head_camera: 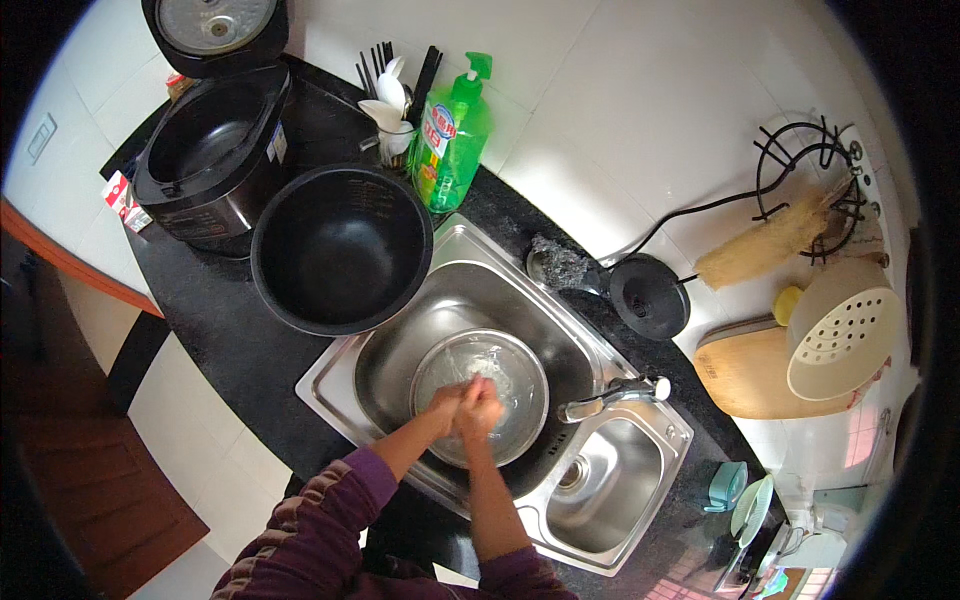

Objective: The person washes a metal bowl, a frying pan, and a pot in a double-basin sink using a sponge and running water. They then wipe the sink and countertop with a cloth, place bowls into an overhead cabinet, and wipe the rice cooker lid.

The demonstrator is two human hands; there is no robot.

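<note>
My left hand (pixel 445 405) and my right hand (pixel 480 412) are pressed together over a round metal bowl (pixel 534 424) that stands in the large sink basin (pixel 450 289). The bowl holds cloudy water, with something whitish (pixel 491 365) just beyond my fingers. The hands overlap and look slightly blurred, so whether anything lies between the palms is hidden. A black rice cooker inner pot (pixel 341 247) rests on the counter and the sink's left rim. The faucet (pixel 600 401) stands right of the bowl.
An open rice cooker (pixel 217 157) stands at the upper left. Behind the sink are a green pump bottle (pixel 454 142), a cup of utensils (pixel 395 142) and a steel wool scourer (pixel 559 262). A small basin (pixel 611 480) adjoins the large one. A cutting board (pixel 757 371) leans at the right.
</note>
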